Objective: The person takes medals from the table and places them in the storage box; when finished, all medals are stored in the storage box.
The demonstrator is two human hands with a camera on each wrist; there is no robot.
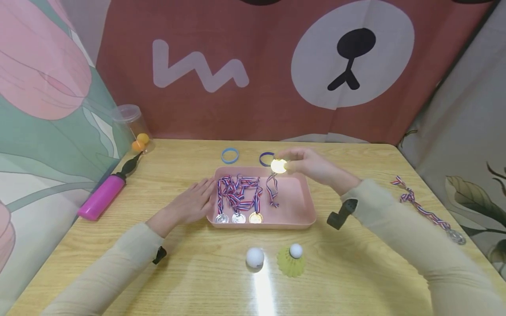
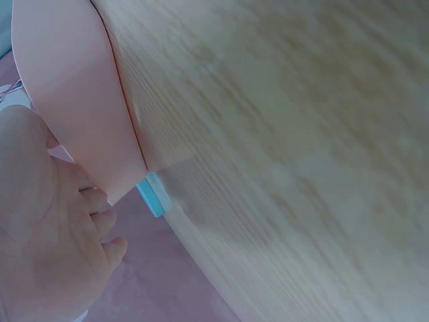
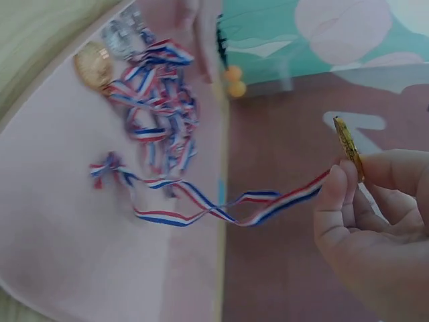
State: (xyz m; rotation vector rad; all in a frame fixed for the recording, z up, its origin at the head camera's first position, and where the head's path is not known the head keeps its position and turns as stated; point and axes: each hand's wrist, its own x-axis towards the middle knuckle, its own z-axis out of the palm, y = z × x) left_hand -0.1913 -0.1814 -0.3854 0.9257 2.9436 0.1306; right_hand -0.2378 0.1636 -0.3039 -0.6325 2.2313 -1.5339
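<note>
White ball (image 1: 254,257) and shuttlecock (image 1: 291,260) at lower centre. Gold medal (image 1: 278,166) pinched by right hand (image 1: 312,167) fingers above pink tray (image 1: 300,206); left hand (image 1: 191,202) flat, fingers released, against tray edge.

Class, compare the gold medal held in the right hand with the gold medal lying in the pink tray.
The held medal is lifted, pinched by the right hand, its ribbon trailing; the tray medal lies flat at the pink tray front, untouched. Both are gold with striped ribbons.
</note>
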